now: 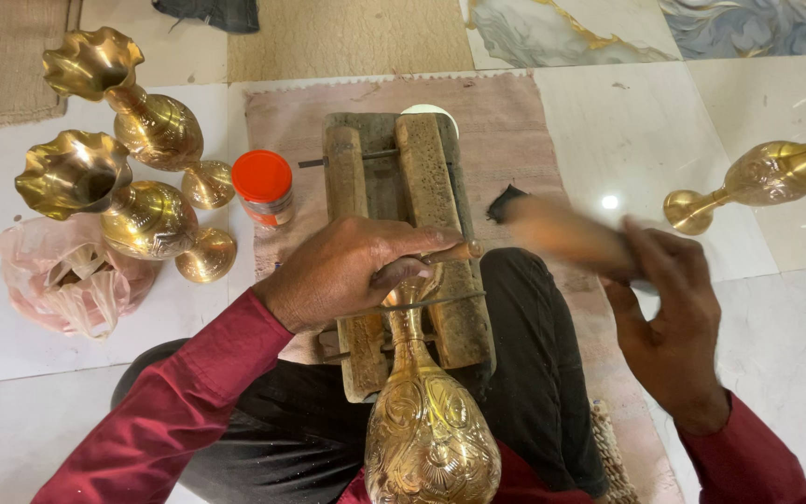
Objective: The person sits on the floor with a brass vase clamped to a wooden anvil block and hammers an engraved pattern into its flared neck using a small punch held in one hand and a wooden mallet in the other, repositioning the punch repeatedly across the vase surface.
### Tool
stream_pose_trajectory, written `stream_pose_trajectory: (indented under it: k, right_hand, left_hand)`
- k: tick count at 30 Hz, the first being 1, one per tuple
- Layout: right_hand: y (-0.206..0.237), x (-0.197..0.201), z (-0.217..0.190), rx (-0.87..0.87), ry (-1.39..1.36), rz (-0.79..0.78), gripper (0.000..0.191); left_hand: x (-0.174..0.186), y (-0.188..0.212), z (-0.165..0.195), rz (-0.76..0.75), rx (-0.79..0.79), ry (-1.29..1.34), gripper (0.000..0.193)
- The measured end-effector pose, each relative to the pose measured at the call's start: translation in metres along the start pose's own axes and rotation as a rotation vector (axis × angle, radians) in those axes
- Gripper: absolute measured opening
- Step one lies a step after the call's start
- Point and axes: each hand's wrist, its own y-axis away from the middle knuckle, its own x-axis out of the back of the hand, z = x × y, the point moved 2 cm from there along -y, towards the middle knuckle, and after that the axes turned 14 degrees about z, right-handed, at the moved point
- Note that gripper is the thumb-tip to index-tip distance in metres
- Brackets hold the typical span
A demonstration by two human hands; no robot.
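Head view: an engraved golden brass vase (431, 429) is laid with its neck across a worn wooden block jig (408, 243) on the lap, body near, mouth far. The body is already covered with floral engraving; the neck under the hand cannot be judged, so work there is taken as in hand, not finished. The left hand (347, 271) is closed over the neck, fingers curled around it, and a thin chisel-like tool (454, 252) appears pinched at the fingertips. The right hand (669, 317) is wrapped around a blurred wooden mallet or handle (566, 233), raised just right of the jig, apart from the vase. Two shiny fluted brass vases (123, 159) lie at left beside an orange-lidded jar (263, 187) and a pink plastic bag (67, 275); another brass vase (767, 177) lies far right.
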Motion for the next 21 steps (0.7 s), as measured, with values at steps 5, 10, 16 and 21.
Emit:
stream_pose_trajectory:
  k: [5, 10, 16, 21]
  right_hand:
    - [0.003, -0.001, 0.002, 0.097, 0.017, -0.008, 0.051]
    - [0.007, -0.005, 0.001, -0.301, -0.446, 0.013, 0.048]
    - [0.012, -0.004, 0.007, 0.037, -0.185, 0.064, 0.035]
    - [0.02, 0.0, 0.01, 0.123, 0.15, 0.01, 0.055]
  left_hand:
    - [0.0, -0.003, 0.001, -0.035, 0.0, 0.0, 0.051]
    - [0.001, -0.006, -0.002, -0.072, 0.034, 0.012, 0.054]
    - [0.001, -0.008, -0.003, -0.035, -0.075, 0.0, 0.047]
    - [0.0, -0.006, -0.002, -0.032, -0.096, -0.009, 0.045]
